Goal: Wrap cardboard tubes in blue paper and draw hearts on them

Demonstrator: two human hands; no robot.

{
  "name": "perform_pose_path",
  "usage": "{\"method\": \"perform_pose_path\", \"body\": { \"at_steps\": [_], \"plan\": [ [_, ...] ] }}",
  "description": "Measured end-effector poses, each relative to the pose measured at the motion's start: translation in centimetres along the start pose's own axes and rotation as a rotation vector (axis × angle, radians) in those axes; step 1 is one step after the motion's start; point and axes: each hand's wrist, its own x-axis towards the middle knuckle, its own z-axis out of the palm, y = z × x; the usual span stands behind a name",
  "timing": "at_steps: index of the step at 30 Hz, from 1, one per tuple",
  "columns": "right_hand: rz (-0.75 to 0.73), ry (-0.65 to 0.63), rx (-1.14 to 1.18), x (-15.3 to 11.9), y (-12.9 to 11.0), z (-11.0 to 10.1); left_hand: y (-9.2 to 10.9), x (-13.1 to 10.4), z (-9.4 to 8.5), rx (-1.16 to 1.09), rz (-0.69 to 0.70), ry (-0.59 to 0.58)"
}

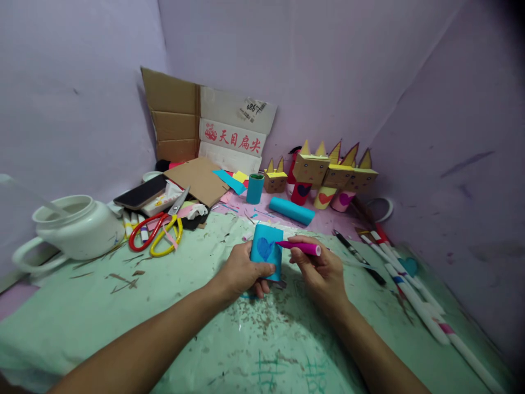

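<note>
A small blue paper tube [256, 246] with a darker blue heart on its front stands upright in my left hand [243, 269], whose thumb presses across its lower front. My right hand [322, 271] is closed around a magenta marker [301, 248]. The marker's tip points left and meets the tube's right part, beside the heart. Behind the hands, a longer blue roll [291, 211] lies on its side, and another blue tube [255, 189] stands upright farther back.
Red scissors [143, 232] and yellow scissors [174, 236] lie left, near a white pot [88, 230] and a phone [140, 191]. Cardboard heads [312, 169] with pointed ears stand at the back right. Several white markers [418, 303] and a black pen [359, 257] lie right.
</note>
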Motion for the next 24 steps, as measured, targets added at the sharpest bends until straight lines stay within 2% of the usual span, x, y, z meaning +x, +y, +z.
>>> {"method": "perform_pose_path", "body": {
  "at_steps": [6, 13, 20, 24],
  "plan": [
    [-0.018, -0.06, 0.009, -0.04, -0.33, -0.15, -0.12, 0.08, -0.08, -0.006, 0.01, -0.004],
    [0.026, 0.033, 0.018, -0.04, 0.17, 0.02, 0.05, -0.02, -0.02, 0.005, 0.001, -0.001],
    [0.024, -0.044, 0.029, -0.15, -0.31, 0.0, -0.18, 0.09, 0.02, 0.003, 0.013, 0.013],
    [0.042, 0.004, 0.04, -0.14, 0.0, 0.13, -0.11, 0.11, 0.0, 0.007, 0.014, 0.008]
  ]
}}
